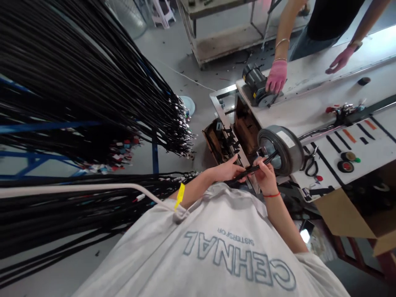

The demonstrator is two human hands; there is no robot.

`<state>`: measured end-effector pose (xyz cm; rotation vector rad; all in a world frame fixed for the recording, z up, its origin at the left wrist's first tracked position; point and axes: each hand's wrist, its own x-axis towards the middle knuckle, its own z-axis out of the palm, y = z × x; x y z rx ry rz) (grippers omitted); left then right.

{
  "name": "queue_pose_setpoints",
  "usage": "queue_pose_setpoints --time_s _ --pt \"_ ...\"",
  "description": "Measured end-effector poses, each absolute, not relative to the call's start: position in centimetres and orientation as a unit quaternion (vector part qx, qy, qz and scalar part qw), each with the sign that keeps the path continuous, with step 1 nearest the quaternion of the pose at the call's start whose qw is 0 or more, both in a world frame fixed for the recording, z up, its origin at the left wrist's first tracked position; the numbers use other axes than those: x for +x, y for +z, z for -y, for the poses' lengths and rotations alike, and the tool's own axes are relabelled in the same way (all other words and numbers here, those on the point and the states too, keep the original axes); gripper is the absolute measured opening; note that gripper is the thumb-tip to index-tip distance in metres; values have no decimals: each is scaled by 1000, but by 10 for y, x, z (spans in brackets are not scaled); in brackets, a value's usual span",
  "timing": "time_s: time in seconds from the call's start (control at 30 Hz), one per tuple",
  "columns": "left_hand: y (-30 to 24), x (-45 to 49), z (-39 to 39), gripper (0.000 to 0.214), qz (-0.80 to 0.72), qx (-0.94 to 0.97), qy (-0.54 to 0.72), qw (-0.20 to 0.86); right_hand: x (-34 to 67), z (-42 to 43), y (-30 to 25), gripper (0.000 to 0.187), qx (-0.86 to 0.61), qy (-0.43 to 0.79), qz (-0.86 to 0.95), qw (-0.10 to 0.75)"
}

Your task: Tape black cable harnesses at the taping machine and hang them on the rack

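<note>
A black cable bundle [256, 167] runs in front of my chest, toward the opening of a round dark grey drum [293, 150] with a white label. My right hand [266, 175], with a red string at its wrist, is closed round the bundle close to the drum. Further left, my left hand [232, 170] has its fingers wrapped under the same bundle, thumb raised. Where the far end of the bundle lies inside the drum is hidden.
Long black cables [102, 66] hang densely at the left. Across the white bench [309, 95], a co-worker's pink-gloved hand [276, 76] touches a small motor [255, 78]. Scissors [311, 163], tape rolls [345, 166] and an open cardboard box [340, 210] are at the right.
</note>
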<state>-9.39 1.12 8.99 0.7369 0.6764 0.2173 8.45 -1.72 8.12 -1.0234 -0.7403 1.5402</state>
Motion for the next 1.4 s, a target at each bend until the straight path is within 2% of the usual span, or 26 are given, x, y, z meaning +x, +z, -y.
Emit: queue_pose_setpoints --time_s 0.1,0.17,0.23,0.4,0.53,0.63,0.73,0.8,0.93,1.0,1.13,1.2,1.27,1.33,1.4 --pt "105 -107 0 51 -383 506 200 746 81 12 84 35 -406 685 372 477" --pt "113 -110 5 42 -406 590 206 667 84 9 86 38 -410 695 439 395" --pt "119 -108 7 42 -427 652 182 600 90 8 91 33 -432 669 503 336" --pt "116 -101 9 34 -503 737 109 439 94 23 114 29 -476 554 603 322" --pt "103 -95 11 28 -479 768 134 402 90 43 138 27 -488 531 627 294" --pt "98 -86 12 37 -438 777 198 407 102 59 148 30 -497 569 599 265" --pt "102 -78 14 38 -460 745 202 438 121 62 141 46 -532 626 504 268" --pt "108 -73 15 36 -482 725 184 457 124 53 128 53 -557 639 431 310" --pt "112 -63 11 28 -524 682 176 480 102 23 99 51 -524 659 290 454" --pt "104 -58 4 33 -549 593 171 564 91 16 89 51 -496 669 260 490" --pt "75 -56 -12 46 -547 285 76 783 84 20 77 45 -485 641 264 533" --pt "67 -64 -14 56 -524 202 47 826 85 23 73 40 -488 622 250 559" --pt "67 -75 -11 68 -496 216 53 840 87 23 69 35 -480 611 251 577" --pt "74 -87 -3 69 -471 307 96 821 92 22 67 34 -453 640 291 548" --pt "84 -94 5 57 -455 434 153 762 99 21 67 37 -428 693 360 456"
